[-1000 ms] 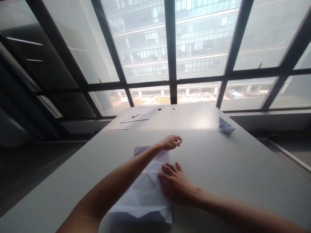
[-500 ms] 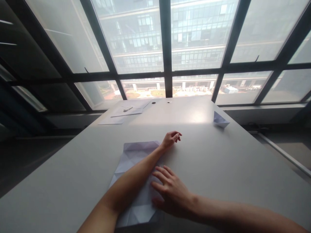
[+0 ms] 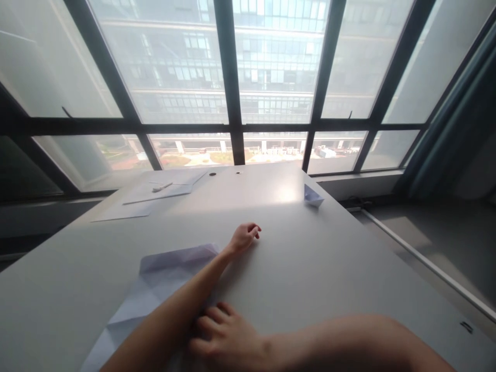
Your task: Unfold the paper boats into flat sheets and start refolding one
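No writing, label, brand, number or sign is legible anywhere, whether at twelve o'clock or nearer by.

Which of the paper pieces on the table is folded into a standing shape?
The small folded paper shape near the table's far right edge; the other sheets lie flat.

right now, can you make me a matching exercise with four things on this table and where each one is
Things:
1. creased paper sheet
2. folded paper boat
3. flat sheets with a small white object
4. left hand

Places:
A. far right of the table
B. far left
C. mid-table, past the sheet's far right corner
D. near left, under the forearm

Pairs: 1-D, 2-A, 3-B, 4-C
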Demonstrator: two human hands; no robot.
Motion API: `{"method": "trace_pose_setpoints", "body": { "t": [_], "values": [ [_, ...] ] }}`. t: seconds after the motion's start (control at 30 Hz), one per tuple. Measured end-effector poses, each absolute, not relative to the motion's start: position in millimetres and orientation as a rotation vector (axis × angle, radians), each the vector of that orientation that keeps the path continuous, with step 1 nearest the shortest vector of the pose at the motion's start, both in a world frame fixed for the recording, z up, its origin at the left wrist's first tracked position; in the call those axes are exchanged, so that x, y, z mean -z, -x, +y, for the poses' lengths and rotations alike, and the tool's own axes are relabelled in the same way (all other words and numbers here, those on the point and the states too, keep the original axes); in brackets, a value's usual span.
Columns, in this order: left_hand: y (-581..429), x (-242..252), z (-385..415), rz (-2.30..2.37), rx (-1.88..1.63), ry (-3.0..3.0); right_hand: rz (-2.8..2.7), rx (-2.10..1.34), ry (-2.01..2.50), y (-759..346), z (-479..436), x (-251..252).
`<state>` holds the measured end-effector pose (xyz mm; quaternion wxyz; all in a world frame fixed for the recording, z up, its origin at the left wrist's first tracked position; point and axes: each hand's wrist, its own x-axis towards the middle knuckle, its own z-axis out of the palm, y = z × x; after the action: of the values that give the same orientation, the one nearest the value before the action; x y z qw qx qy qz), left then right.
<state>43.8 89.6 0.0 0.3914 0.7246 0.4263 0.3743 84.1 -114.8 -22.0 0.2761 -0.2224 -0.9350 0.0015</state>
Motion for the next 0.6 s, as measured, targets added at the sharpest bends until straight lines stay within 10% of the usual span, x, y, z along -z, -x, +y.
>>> {"method": "trace_pose_setpoints", "body": {
  "t": [0.6],
  "values": [
    [-41.9,10.0,89.0,1.063,-1.053,-1.858,-1.616,0.38,2.026,-390.1,106.2,-33.6]
  ]
}}
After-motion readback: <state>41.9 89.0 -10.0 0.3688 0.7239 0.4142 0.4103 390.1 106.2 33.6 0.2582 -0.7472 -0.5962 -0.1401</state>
